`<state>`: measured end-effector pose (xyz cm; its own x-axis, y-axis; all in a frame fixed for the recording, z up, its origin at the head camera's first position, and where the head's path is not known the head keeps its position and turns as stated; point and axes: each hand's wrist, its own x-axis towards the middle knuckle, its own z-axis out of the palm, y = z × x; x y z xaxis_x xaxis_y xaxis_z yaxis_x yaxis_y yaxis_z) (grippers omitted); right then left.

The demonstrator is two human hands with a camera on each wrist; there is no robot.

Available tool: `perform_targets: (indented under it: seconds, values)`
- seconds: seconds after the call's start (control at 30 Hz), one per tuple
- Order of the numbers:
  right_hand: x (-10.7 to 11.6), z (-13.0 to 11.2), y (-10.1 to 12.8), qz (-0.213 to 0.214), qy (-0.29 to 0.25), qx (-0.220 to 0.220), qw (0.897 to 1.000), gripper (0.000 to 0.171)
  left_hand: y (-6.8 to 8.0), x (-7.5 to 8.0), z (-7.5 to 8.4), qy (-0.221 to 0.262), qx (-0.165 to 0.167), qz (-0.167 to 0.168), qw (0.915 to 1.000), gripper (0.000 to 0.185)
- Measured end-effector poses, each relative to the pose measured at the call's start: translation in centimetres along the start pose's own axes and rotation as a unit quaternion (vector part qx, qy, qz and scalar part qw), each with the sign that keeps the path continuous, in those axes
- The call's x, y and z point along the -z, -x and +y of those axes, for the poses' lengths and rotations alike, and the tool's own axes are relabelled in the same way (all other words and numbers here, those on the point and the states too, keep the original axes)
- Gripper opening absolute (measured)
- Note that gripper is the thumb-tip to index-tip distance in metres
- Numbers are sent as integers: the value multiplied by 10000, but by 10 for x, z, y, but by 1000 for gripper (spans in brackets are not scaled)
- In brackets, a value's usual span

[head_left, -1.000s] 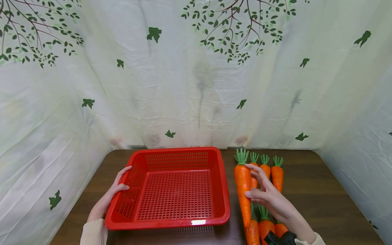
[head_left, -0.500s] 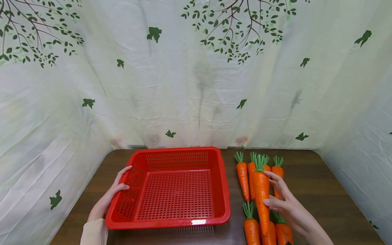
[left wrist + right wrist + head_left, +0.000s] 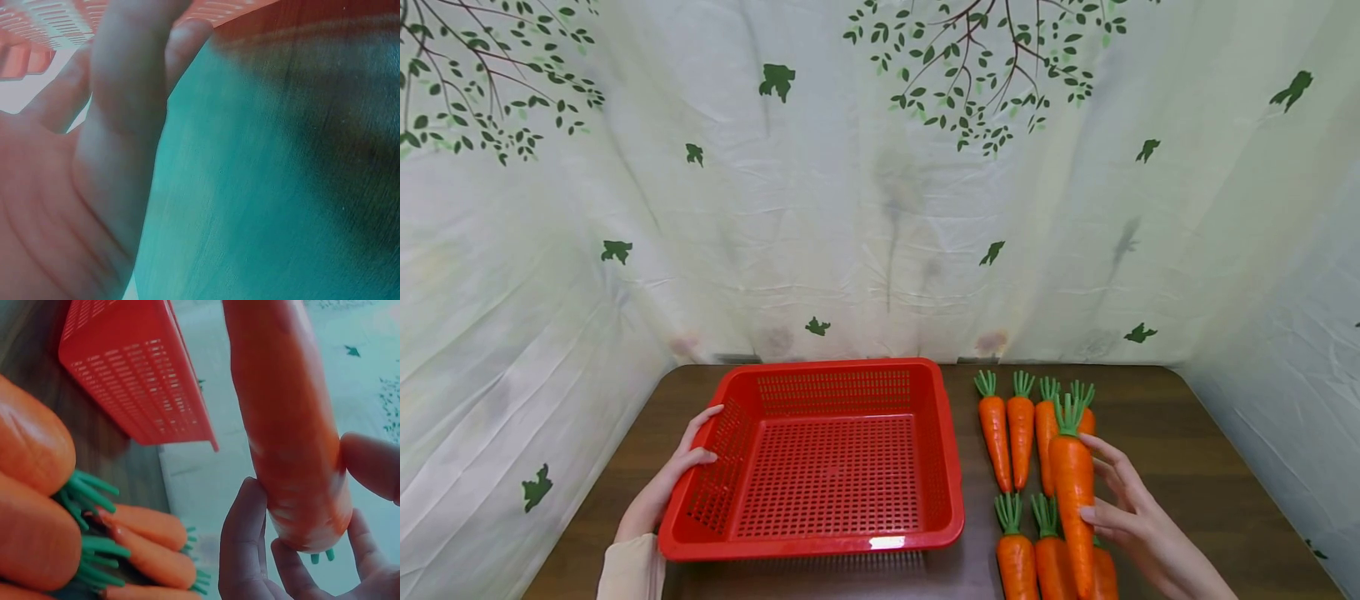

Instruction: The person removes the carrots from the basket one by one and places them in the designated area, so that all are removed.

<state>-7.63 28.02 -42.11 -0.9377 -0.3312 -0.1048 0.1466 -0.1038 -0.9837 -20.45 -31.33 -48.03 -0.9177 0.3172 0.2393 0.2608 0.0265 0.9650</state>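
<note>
My left hand [image 3: 668, 477] grips the left rim of a red plastic basket [image 3: 952, 492], which has perforated walls and holds nothing inside. In the left wrist view, the fingers of the left hand [image 3: 122, 125] reach up to the basket's red lattice [image 3: 62, 19]. My right hand [image 3: 1138, 521] pinches an orange carrot [image 3: 1071, 492] with green stalks between thumb and fingers. This carrot hangs stalks-up over the right end of two rows of carrots and partly hides those behind it. From the right wrist, the held carrot [image 3: 281, 412] fills the upper middle.
The back row of carrots [image 3: 993, 433] lies on the brown wooden table [image 3: 1195, 467] right of the basket. Nearer the front edge is a second row of carrots [image 3: 1017, 562]. A pale curtain [image 3: 880, 208] with leaf prints surrounds the table's back and sides.
My right hand has moved the held carrot rightward and slightly toward the front, from over the leftmost carrots to over the rightmost ones. The left hand and basket have stayed still.
</note>
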Motion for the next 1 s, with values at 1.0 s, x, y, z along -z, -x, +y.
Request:
perform_targets:
  seconds: [1.0]
  values:
    - [60,48,37,-513,-467,574,9959,67,0,-1,0,67,-28,74,9999,71]
